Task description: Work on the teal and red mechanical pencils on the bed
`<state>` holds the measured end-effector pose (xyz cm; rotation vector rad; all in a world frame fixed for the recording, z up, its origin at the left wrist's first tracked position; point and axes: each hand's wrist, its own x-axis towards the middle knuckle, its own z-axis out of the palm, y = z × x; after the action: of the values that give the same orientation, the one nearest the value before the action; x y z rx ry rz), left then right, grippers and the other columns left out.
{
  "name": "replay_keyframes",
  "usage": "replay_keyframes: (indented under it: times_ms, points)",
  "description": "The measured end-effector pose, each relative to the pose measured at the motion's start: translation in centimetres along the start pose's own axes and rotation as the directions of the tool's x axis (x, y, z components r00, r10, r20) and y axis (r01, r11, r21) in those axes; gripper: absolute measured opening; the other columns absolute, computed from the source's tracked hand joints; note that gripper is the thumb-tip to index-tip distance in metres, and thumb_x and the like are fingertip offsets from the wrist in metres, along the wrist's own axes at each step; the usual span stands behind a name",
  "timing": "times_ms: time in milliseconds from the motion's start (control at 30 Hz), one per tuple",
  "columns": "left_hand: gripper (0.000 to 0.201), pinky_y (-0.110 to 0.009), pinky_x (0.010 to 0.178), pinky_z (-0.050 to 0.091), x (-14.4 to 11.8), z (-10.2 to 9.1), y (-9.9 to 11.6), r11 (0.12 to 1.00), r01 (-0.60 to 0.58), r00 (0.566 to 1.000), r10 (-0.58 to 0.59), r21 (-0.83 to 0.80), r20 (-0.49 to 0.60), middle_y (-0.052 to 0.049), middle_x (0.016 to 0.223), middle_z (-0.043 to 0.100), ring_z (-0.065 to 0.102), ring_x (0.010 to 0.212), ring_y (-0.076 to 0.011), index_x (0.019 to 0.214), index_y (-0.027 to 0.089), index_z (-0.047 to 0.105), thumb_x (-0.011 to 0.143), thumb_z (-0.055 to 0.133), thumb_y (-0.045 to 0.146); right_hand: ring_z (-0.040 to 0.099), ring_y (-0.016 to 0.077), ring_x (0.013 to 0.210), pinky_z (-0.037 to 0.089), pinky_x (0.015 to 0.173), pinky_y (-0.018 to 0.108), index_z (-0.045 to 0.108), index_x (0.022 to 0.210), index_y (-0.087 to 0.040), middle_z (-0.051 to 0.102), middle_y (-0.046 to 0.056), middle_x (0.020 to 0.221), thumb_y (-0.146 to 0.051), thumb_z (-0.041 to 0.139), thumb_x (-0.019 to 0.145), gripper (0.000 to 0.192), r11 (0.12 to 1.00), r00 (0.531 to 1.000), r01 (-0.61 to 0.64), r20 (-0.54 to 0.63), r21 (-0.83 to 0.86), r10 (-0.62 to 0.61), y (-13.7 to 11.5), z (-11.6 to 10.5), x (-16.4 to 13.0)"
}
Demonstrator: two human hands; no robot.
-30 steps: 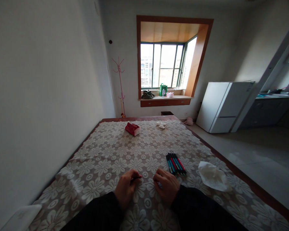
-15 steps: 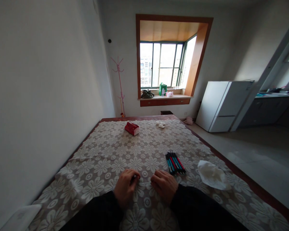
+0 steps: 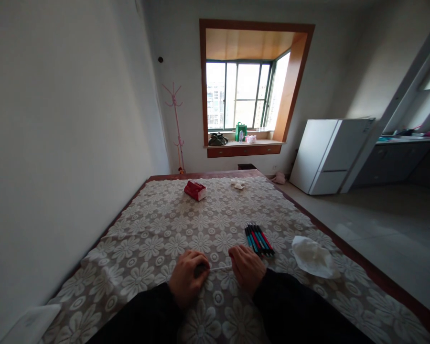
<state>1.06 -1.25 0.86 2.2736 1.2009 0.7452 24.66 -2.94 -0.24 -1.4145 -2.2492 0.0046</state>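
Observation:
A thin white strand [image 3: 220,268], perhaps string or a band, stretches across the short gap between my two hands. My left hand [image 3: 188,277] is closed on its left end, fingers curled and thumb pressed in. My right hand [image 3: 248,270] pinches the other end, knuckles up. Both hands are just above or on the flowered tablecloth [image 3: 143,282]; exact contact is hard to tell. Right beyond my right hand lies a row of several pens [image 3: 259,240], with black, teal and red barrels side by side. Further right rests a crumpled white tissue [image 3: 313,257].
Toward the far end lie a red tissue pack [image 3: 195,190] and small white crumpled scraps [image 3: 237,184]. A whitish flat object [image 3: 32,322] is at the lower left corner. The wall [image 3: 71,119] runs along the table's left side; a white fridge [image 3: 329,155] stands beyond its right edge.
My right hand has shifted slightly right and up, so the gap between the hands is wider and more of the white strand shows. The left hand has hardly moved.

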Motion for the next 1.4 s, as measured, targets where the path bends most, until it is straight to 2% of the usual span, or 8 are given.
replay_keyframes:
  times_ms: [233,367,633,767,1000,1133,1233,1400]
  points:
    - [0.01,-0.034,0.094,0.042,-0.1,0.0,0.0,1.0,-0.001,1.0,0.001,0.01,-0.01,-0.003,0.101,0.07,0.06,0.102,-0.0221,0.088,0.024,0.071,0.084,0.062,0.021,0.052,0.0179,0.092,0.038,0.082,0.031,0.058,0.098,-0.02,0.061,0.004,0.096,-0.013,0.047,0.095,0.013,0.978,0.98,0.192,0.029,0.084,-0.195,0.1,0.8,-0.1]
    - [0.011,-0.035,0.094,0.041,0.0,0.2,-0.3,1.0,-0.008,1.0,0.008,0.019,-0.014,-0.002,0.102,0.07,0.059,0.103,-0.0219,0.089,0.024,0.072,0.085,0.062,0.021,0.052,0.0178,0.089,0.035,0.081,0.034,0.06,0.094,-0.021,0.064,0.002,0.095,-0.016,0.054,0.094,0.008,0.949,0.947,0.315,0.062,-0.012,-0.314,0.9,1.5,-0.1]
    - [0.013,-0.037,0.096,0.042,-0.1,0.4,-0.6,1.0,0.005,1.0,-0.004,0.022,-0.017,-0.002,0.104,0.071,0.059,0.104,-0.0227,0.09,0.027,0.074,0.086,0.063,0.022,0.053,0.0176,0.089,0.027,0.093,0.039,0.063,0.091,-0.023,0.066,0.0,0.089,-0.011,0.061,0.088,0.012,0.89,0.897,0.433,-0.036,-0.141,-0.441,2.2,0.8,0.1]
    - [0.014,-0.038,0.096,0.042,-0.1,0.3,-0.5,1.0,0.002,1.0,-0.002,0.022,-0.007,-0.002,0.104,0.071,0.06,0.105,-0.0233,0.09,0.027,0.075,0.085,0.063,0.022,0.054,0.0179,0.088,0.028,0.094,0.039,0.062,0.09,-0.024,0.067,0.0,0.088,-0.013,0.06,0.09,0.012,0.907,0.906,0.41,-0.073,-0.097,-0.417,2.4,0.1,0.2]
    - [0.019,-0.04,0.098,0.042,-0.1,0.3,-0.4,1.0,-0.026,1.0,0.026,0.005,-0.004,-0.003,0.108,0.071,0.059,0.108,-0.0242,0.093,0.027,0.075,0.083,0.061,0.018,0.055,0.0178,0.083,0.035,0.081,0.033,0.057,0.091,-0.019,0.064,0.003,0.086,-0.006,0.049,0.09,0.015,0.99,0.987,0.113,-0.123,0.082,-0.103,2.6,1.1,0.2]
    - [0.025,-0.04,0.099,0.042,-0.1,0.3,-0.5,1.0,-0.022,0.999,0.021,-0.016,-0.024,-0.002,0.11,0.071,0.059,0.109,-0.0241,0.093,0.027,0.074,0.077,0.06,0.013,0.056,0.0201,0.1,0.032,0.097,0.039,0.06,0.09,-0.022,0.065,0.004,0.107,-0.002,0.05,0.082,0.023,0.985,0.981,0.155,-0.129,0.081,-0.144,2.3,1.4,-0.1]
    - [0.034,-0.039,0.099,0.042,-0.1,0.3,-0.6,0.999,-0.016,0.999,0.014,-0.039,-0.039,-0.002,0.11,0.07,0.059,0.109,-0.0232,0.092,0.026,0.073,0.07,0.057,0.005,0.053,0.0229,0.116,0.024,0.108,0.044,0.062,0.093,-0.024,0.063,0.003,0.121,-0.012,0.057,0.082,0.016,0.968,0.967,0.239,-0.108,0.076,-0.23,2.0,1.3,-0.3]
    - [0.038,-0.04,0.1,0.041,-0.1,0.2,-0.4,1.0,-0.011,0.999,0.011,-0.02,-0.031,-0.001,0.11,0.07,0.058,0.109,-0.0232,0.093,0.026,0.073,0.068,0.055,0.004,0.054,0.0233,0.117,0.027,0.107,0.044,0.063,0.09,-0.024,0.064,0.002,0.124,-0.023,0.064,0.083,0.007,0.974,0.976,0.216,-0.035,0.074,-0.214,1.8,1.1,-0.4]
